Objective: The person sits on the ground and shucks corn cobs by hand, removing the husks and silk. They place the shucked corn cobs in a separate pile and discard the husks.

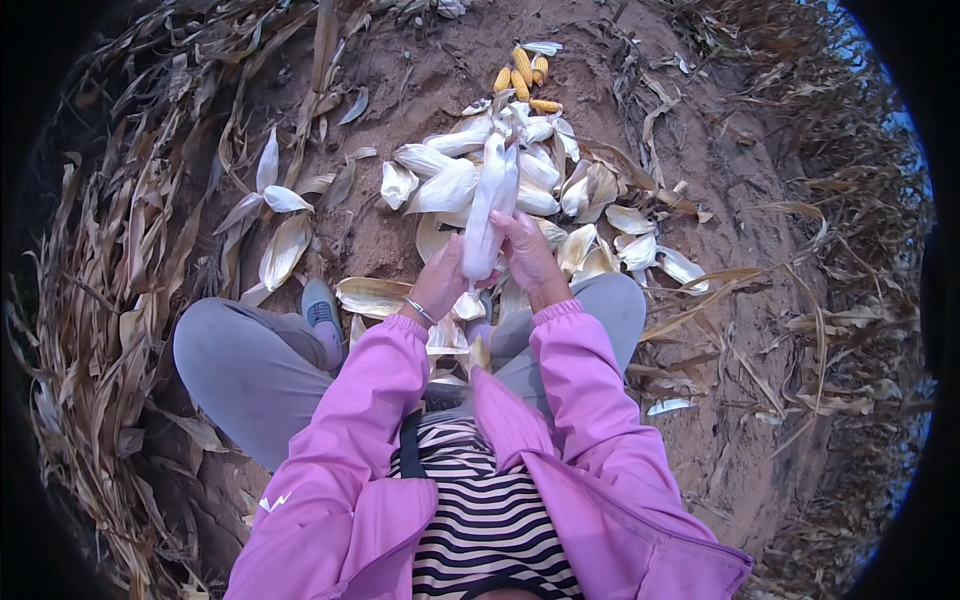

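Between both hands is an ear of corn in its pale husk, its narrow stem end towards me. My left hand grips its near end from the left, fingers partly beneath it. My right hand holds the right side, thumb on the husk. Just beyond, a heap of corn ears in white husks lies on the soil. Several bare yellow corn cobs lie past the heap. Loose husk leaves are scattered around my crossed legs.
Dry corn stalks and leaves are piled along the left. More dry plants line the right side beyond a strip of reddish soil. Detached husks lie left of the heap, beyond my shoe.
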A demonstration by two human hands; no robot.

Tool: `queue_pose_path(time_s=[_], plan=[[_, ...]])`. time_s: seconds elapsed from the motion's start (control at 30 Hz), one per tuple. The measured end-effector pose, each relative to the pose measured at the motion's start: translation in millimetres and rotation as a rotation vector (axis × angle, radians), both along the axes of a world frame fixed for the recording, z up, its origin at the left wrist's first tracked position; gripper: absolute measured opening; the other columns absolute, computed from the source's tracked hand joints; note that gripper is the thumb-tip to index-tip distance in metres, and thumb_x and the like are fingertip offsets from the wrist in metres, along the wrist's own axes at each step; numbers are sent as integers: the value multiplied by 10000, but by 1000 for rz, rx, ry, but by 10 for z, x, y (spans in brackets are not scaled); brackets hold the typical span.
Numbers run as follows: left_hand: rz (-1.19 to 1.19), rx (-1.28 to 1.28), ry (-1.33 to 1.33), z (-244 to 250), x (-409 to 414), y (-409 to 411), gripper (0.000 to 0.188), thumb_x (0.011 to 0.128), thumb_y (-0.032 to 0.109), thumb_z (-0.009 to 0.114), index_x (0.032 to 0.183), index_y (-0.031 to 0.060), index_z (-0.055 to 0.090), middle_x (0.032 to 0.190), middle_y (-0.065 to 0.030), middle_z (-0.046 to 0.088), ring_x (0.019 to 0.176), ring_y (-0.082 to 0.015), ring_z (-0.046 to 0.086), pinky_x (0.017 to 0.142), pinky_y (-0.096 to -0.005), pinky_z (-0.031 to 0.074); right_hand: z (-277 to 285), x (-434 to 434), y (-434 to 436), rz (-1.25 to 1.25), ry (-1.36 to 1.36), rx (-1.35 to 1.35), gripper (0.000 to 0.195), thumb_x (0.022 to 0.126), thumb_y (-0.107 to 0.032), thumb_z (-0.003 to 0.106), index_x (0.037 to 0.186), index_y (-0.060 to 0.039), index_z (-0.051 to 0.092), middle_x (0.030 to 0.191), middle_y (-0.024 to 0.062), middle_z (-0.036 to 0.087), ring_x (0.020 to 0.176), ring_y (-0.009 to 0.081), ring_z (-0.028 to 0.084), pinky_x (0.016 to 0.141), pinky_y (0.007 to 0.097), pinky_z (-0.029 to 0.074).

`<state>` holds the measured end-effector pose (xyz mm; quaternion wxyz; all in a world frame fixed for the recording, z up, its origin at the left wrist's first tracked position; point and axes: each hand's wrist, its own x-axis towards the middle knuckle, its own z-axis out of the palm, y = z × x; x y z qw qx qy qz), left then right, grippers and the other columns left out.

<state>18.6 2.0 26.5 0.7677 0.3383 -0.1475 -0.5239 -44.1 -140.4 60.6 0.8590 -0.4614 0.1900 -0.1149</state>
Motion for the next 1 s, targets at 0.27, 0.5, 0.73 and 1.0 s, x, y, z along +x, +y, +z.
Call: queue_pose_path(time_s=[0.27,0.5,0.73,1.0], plan=[[125,28,-78,-79,-17,-51,522,897,280,562,1316,84,320,1231,-72,472,1030,-180,550,784,-336,540,-55,-27,79,-337,90,-520,366,823,-172,646,1111,-3,497,1000,69,550,879,131,538,776,279,457],[193,118,-188,-86,-74,-90,627,807,107,669,1303,88,286,1208,-72,459,1086,-185,516,832,-349,532,41,-77,152,-304,118,-540,219,766,-103,700,882,-41,524,791,2,537,704,80,484,650,222,426],[214,231,-328,-82,-75,-82,640,758,87,714,1243,96,296,1122,-110,494,1017,-178,545,817,-306,496,-88,-104,100,-253,95,-350,143,803,-39,631,780,-63,492,729,-35,466,653,51,414,580,201,362],[202,39,52,-75,-119,-106,513,881,240,582,1285,55,326,1154,-103,510,1055,-159,522,865,-302,460,20,-124,203,-257,93,-341,131,822,-7,594,788,-59,479,715,-34,453,646,44,409,577,193,350]])
